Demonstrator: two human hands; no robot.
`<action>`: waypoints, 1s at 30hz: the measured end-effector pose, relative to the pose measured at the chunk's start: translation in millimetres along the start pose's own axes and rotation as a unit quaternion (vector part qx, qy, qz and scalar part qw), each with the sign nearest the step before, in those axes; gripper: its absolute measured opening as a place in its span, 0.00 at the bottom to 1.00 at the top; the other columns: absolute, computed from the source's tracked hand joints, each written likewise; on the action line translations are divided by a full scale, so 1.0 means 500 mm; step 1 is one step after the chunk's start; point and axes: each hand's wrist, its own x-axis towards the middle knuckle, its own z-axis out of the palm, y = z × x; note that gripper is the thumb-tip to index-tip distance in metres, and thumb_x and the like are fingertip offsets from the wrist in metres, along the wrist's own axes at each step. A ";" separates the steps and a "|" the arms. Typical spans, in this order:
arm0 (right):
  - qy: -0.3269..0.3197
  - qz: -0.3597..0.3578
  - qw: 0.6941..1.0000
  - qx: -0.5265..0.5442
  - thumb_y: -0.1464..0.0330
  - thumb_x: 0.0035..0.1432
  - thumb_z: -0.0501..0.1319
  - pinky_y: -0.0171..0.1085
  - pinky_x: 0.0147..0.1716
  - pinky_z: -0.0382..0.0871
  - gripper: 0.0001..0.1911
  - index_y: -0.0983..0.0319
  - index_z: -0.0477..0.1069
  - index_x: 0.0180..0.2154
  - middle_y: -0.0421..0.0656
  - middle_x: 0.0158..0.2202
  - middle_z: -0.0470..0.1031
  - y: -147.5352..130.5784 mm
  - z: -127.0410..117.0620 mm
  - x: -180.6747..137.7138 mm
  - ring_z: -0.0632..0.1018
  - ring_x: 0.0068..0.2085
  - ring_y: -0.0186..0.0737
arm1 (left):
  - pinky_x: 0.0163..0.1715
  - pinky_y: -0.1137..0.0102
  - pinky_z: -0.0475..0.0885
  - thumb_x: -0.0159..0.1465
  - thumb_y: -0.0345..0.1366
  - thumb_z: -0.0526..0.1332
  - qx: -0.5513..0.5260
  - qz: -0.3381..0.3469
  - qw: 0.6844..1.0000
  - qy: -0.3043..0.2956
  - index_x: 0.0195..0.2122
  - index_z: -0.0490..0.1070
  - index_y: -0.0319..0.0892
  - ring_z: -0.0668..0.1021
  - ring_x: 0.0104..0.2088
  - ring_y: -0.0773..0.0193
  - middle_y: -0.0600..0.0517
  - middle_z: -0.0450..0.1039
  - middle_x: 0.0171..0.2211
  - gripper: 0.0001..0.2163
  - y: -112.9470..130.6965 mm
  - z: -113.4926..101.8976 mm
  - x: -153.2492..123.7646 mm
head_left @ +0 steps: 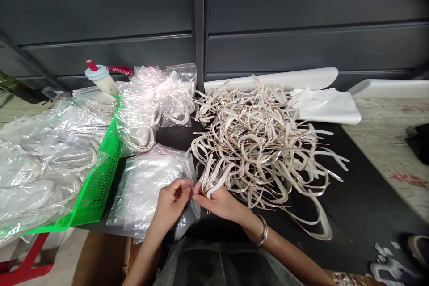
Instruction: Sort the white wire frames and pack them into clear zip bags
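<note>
My left hand [172, 199] pinches the edge of a clear zip bag [192, 174], which stands up between my two hands. Beneath that hand lies a flat stack of clear zip bags [144, 187] with red seal lines. My right hand [221, 203] is closed around a small bundle of curved strips [214, 176], white on one face and shiny metallic on the other. Its thumb reaches to the bag's edge, close to my left fingertips. A tangled heap of the same curved strips [254, 129] lies just beyond my right hand.
Filled bags overflow a green basket [103, 178] at left. More filled bags [161, 94] lie behind the stack, near a cup with a red cap [100, 78]. White foam sheets [321, 103] lie behind the heap on the black table [351, 187]. A dark panelled wall [301, 4] stands behind.
</note>
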 end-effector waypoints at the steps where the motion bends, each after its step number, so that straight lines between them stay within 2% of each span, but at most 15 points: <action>1: -0.008 -0.003 1.000 -0.006 0.70 0.55 0.57 0.32 0.32 0.62 0.04 0.63 0.66 0.28 0.37 0.25 0.63 -0.005 -0.001 -0.001 0.67 0.29 0.32 | 0.27 0.74 0.71 0.59 0.35 0.56 -0.003 -0.001 1.000 0.017 0.39 0.69 0.40 0.75 0.28 0.66 0.52 0.73 0.30 0.08 0.000 0.002 0.000; 5: -0.059 -0.017 0.998 -0.032 0.73 0.55 0.56 0.32 0.32 0.61 0.04 0.62 0.65 0.28 0.36 0.25 0.62 -0.030 -0.006 -0.009 0.65 0.28 0.31 | 0.25 0.74 0.71 0.57 0.32 0.57 0.022 0.007 0.997 0.080 0.51 0.59 0.42 0.74 0.29 0.67 0.54 0.69 0.32 0.19 0.002 -0.003 0.005; 8: -0.084 -0.020 0.995 -0.041 0.73 0.55 0.56 0.32 0.32 0.61 0.03 0.62 0.66 0.29 0.36 0.26 0.63 -0.041 -0.014 -0.015 0.66 0.28 0.32 | 0.26 0.74 0.71 0.57 0.28 0.55 0.075 0.056 0.990 0.103 0.54 0.58 0.43 0.72 0.29 0.68 0.53 0.66 0.33 0.22 0.009 -0.024 0.007; 12: -0.065 0.008 0.997 -0.030 0.71 0.56 0.56 0.32 0.31 0.61 0.04 0.62 0.65 0.28 0.36 0.25 0.62 -0.037 -0.028 -0.015 0.65 0.28 0.32 | 0.25 0.75 0.69 0.56 0.23 0.52 0.159 0.128 0.977 0.068 0.47 0.68 0.45 0.72 0.29 0.68 0.52 0.66 0.33 0.19 0.030 -0.058 0.005; 15: -0.021 0.031 0.999 -0.011 0.69 0.56 0.55 0.32 0.28 0.59 0.06 0.62 0.64 0.27 0.35 0.23 0.60 -0.027 -0.040 -0.007 0.63 0.25 0.31 | 0.22 0.76 0.67 0.59 0.27 0.54 0.181 0.142 0.972 0.041 0.38 0.73 0.45 0.73 0.28 0.67 0.52 0.70 0.31 0.11 0.049 -0.071 0.005; 17: 0.002 0.032 0.999 0.005 0.66 0.57 0.55 0.32 0.27 0.59 0.09 0.61 0.63 0.26 0.35 0.22 0.59 -0.025 -0.048 -0.002 0.63 0.25 0.31 | 0.25 0.74 0.69 0.60 0.31 0.56 0.189 0.149 0.970 0.040 0.35 0.74 0.44 0.75 0.29 0.66 0.53 0.73 0.30 0.07 0.060 -0.073 0.007; 21: 0.054 0.022 0.996 0.075 0.58 0.56 0.56 0.33 0.25 0.58 0.13 0.60 0.62 0.29 0.35 0.21 0.58 -0.051 -0.063 -0.005 0.61 0.23 0.31 | 0.31 0.72 0.70 0.61 0.33 0.57 0.207 0.153 0.965 0.051 0.32 0.74 0.44 0.77 0.29 0.65 0.53 0.77 0.29 0.06 0.070 -0.064 0.015; 26: 0.083 -0.051 0.965 0.242 0.50 0.53 0.57 0.36 0.23 0.60 0.19 0.56 0.57 0.35 0.35 0.21 0.58 -0.103 -0.057 -0.030 0.61 0.21 0.34 | 0.33 0.71 0.71 0.61 0.34 0.56 0.225 0.117 0.964 0.078 0.34 0.76 0.43 0.79 0.31 0.63 0.53 0.79 0.32 0.08 0.085 -0.041 0.022; 28: 0.085 -0.061 0.967 0.234 0.49 0.53 0.57 0.38 0.26 0.63 0.19 0.56 0.55 0.35 0.37 0.23 0.60 -0.112 -0.046 -0.035 0.64 0.23 0.36 | 0.32 0.71 0.71 0.61 0.35 0.56 0.222 0.114 0.965 0.076 0.34 0.76 0.43 0.79 0.31 0.62 0.52 0.80 0.33 0.09 0.096 -0.031 0.023; 30: 0.076 -0.071 0.980 0.167 0.54 0.56 0.55 0.38 0.31 0.66 0.15 0.57 0.57 0.35 0.39 0.27 0.63 -0.112 -0.035 -0.033 0.68 0.28 0.37 | 0.31 0.71 0.72 0.61 0.34 0.56 0.218 0.118 0.967 0.063 0.34 0.77 0.43 0.80 0.31 0.61 0.52 0.80 0.33 0.09 0.109 -0.023 0.023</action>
